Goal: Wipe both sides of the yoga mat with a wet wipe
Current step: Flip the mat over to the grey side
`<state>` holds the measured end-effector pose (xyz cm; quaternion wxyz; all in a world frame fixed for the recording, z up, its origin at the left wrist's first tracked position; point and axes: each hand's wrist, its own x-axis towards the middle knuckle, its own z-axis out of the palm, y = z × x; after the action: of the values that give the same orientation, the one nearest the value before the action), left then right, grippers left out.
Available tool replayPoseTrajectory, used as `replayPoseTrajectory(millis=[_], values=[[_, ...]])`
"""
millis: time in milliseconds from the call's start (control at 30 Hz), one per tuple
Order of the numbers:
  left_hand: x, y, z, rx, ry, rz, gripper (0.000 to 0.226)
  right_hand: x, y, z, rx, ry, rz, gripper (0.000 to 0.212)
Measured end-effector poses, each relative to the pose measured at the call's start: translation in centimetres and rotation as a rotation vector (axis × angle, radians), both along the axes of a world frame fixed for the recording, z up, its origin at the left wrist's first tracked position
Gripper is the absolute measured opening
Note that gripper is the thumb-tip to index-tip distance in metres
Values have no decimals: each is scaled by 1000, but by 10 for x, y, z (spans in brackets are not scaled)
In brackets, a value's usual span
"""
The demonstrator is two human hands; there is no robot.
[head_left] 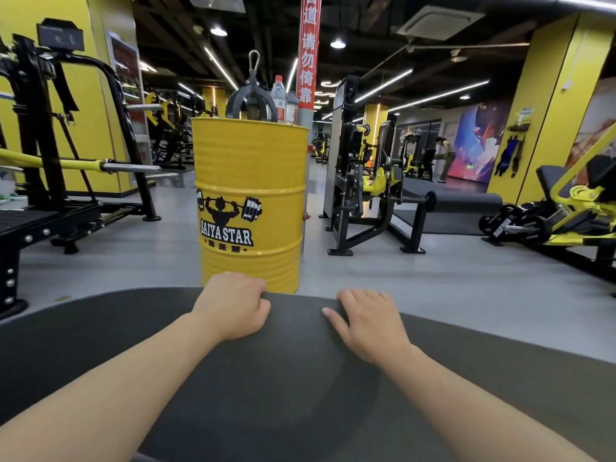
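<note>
Left hand (233, 306): grip clamped on far edge of yoga mat (100, 335); fingers curled over the edge, knuckles up.
Yoga mat: dark grey, spread under both forearms, far edge held in both grips.
Drum (251, 201): yellow, upright on the floor just beyond the left grip; "SAIYA STAR" logo faces camera.
Bottle (278, 98): clear, red label, on drum top, well beyond the grips.
Right hand (366, 323): fingers curled over same mat edge, thumb flat on top, beside the left grip.
</note>
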<state>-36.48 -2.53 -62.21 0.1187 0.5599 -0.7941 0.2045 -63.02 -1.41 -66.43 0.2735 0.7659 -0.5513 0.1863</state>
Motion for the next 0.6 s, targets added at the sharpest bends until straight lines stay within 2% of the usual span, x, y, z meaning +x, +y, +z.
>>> replayPoseTrajectory(millis=[67,133,267,400,533,600], values=[[0,-2,0,11,2,-9,25,-15,2,-6,-13,-45,-94,47],[3,-4,0,16,-21,-43,24,-26,3,-8,-11,-61,-97,48],[19,-6,-4,-26,-62,-156,32,-34,2,0,25,-64,42,47],[34,-3,12,-31,-82,-212,30,-31,-3,22,83,-58,141,48],[40,14,30,31,-83,-268,33,-29,-2,44,149,-42,243,49],[40,22,33,124,-102,-247,41,-27,2,48,226,-31,265,51]])
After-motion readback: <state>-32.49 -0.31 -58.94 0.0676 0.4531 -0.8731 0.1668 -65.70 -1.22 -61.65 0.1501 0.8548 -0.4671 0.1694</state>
